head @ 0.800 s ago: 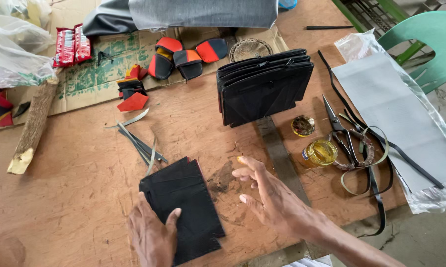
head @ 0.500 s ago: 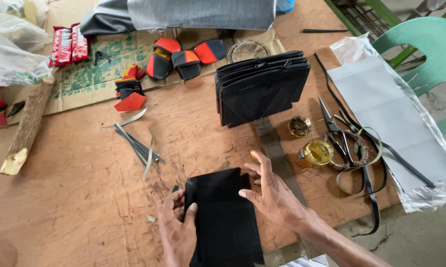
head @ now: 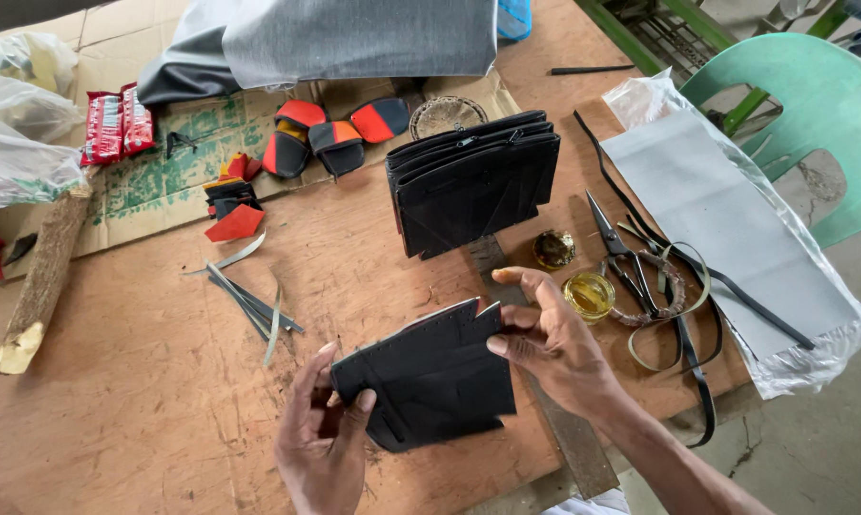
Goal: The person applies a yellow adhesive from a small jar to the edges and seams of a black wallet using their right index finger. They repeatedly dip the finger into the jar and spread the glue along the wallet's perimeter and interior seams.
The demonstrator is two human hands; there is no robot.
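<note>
Just in front of the upright stack of black wallets (head: 473,181), near the close edge of the wooden surface (head: 116,420), both hands hold a flat black leather piece (head: 430,377) lifted slightly off the wood. The left hand (head: 321,434) pinches its lower left corner, fingers closed on it; the right hand (head: 550,343) grips its right edge, thumb on top. Right of the stack lie scissors (head: 616,253) and a small jar of yellow liquid (head: 590,294). Left of the stack lie thin metal strips (head: 249,300).

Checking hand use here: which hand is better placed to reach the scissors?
Probably the right hand: it holds the black leather piece on the side nearest the scissors; the left hand is farther.
</note>
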